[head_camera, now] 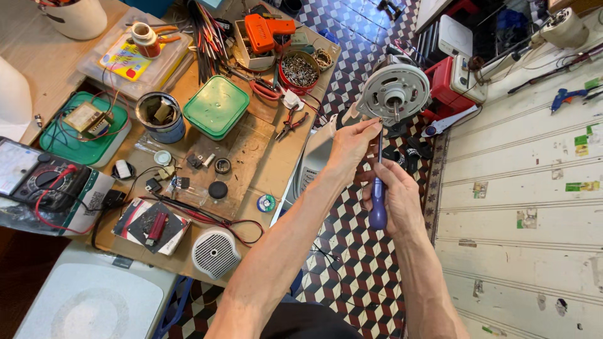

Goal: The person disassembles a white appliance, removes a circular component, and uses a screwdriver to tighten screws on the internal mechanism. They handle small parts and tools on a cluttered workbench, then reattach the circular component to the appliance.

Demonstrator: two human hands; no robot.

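1. Grey metal motor (394, 93) just ahead of both hands, over the patterned tile floor (352, 251); left hand (349, 145) pinching its lower rim.
2. Purple-handled screwdriver (377, 201) clenched in right hand (397, 198), shaft pointing up to motor's underside, just beside left fingertips.
3. Cluttered wooden worktop (264, 163) left of left hand: green lidded box (217, 105), pliers (290, 122), orange glue gun (264, 31) farther off.

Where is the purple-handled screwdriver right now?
In the head view, the purple-handled screwdriver is right of centre, gripped by the right hand, its tip at the round grey motor above the tiled floor.
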